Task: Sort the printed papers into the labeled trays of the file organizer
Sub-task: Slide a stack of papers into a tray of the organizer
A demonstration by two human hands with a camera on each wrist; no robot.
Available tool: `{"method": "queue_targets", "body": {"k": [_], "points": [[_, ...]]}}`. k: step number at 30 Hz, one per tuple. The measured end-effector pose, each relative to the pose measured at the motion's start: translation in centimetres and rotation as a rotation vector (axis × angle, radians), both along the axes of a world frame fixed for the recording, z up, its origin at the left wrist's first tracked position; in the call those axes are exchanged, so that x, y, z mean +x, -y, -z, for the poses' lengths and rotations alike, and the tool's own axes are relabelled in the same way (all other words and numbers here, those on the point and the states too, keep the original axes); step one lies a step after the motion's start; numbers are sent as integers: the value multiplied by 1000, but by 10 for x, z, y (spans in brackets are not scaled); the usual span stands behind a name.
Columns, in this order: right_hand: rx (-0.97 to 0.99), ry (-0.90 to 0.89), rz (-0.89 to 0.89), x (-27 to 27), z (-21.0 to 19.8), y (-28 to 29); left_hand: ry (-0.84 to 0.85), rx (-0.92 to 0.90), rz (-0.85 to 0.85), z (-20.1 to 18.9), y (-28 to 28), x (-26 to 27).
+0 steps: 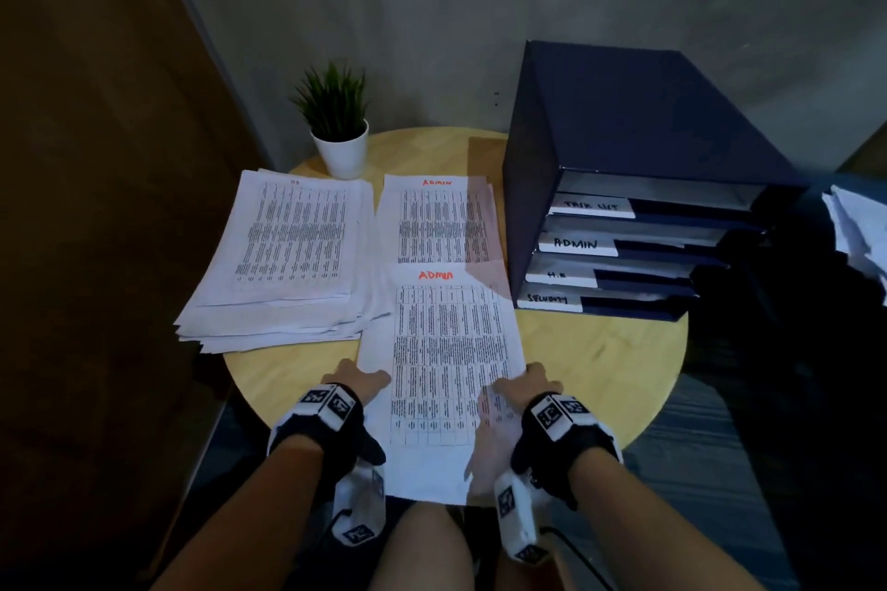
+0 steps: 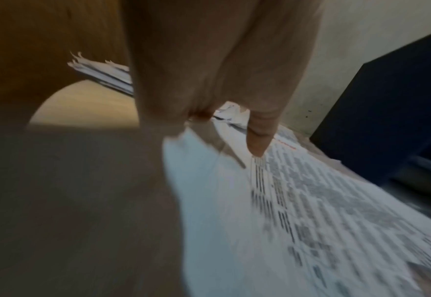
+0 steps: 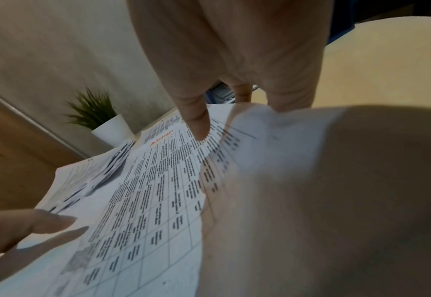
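Observation:
A printed sheet (image 1: 446,350) headed ADMIN in orange hangs over the near edge of the round wooden table (image 1: 600,350). My left hand (image 1: 357,382) pinches its left edge and my right hand (image 1: 525,384) pinches its right edge. In the right wrist view one finger (image 3: 199,124) lies on top of the sheet (image 3: 158,191) and the others curl under its raised edge. The left wrist view is blurred, with a finger (image 2: 257,140) pressing on the paper (image 2: 234,221). The dark blue file organizer (image 1: 624,134) stands at the right, and its ADMIN tray (image 1: 578,245) is second from the top.
A thick pile of papers headed H.R (image 1: 288,254) lies on the left and an ADMIN pile (image 1: 437,221) lies behind the held sheet. A potted plant (image 1: 338,130) stands at the back. Loose white papers (image 1: 859,230) show at the right edge.

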State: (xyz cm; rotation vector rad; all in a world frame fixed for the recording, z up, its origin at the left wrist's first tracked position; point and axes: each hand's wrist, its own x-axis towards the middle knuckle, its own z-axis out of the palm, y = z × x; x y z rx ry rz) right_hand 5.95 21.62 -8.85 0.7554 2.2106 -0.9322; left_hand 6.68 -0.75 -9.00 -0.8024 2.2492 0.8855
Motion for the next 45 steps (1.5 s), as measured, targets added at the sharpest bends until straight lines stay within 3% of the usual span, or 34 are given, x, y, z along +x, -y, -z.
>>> {"method": "queue_targets", "body": {"k": [4, 6, 12, 17, 23, 27, 30, 35, 37, 39, 45], "points": [[-73, -5, -51, 3, 0, 1, -4, 244, -46, 1, -11, 1], [-44, -8, -109, 6, -2, 1, -4, 244, -16, 0, -17, 3], [46, -37, -136, 15, -7, -13, -207, 186, 107, -5, -20, 9], [-132, -97, -86, 24, -15, -31, -276, 283, 29, -19, -6, 18], [-384, -107, -115, 48, -31, -37, -267, 497, -103, -36, 1, 37], [-433, -120, -133, 53, -11, -50, -218, 543, -145, -36, 0, 53], [-452, -140, -60, 66, -35, -55, -233, 564, -157, -24, 5, 62], [-607, -156, 11, 80, -48, -82, -204, 569, -134, -28, -6, 77], [-657, -154, 22, 84, -48, -92, -166, 658, -110, -26, -11, 81], [-638, -138, 1, 89, -45, -102, -121, 760, -89, -28, -20, 84], [-600, -164, 76, 108, -46, -136, -118, 698, 1, -14, -59, 72]]}}
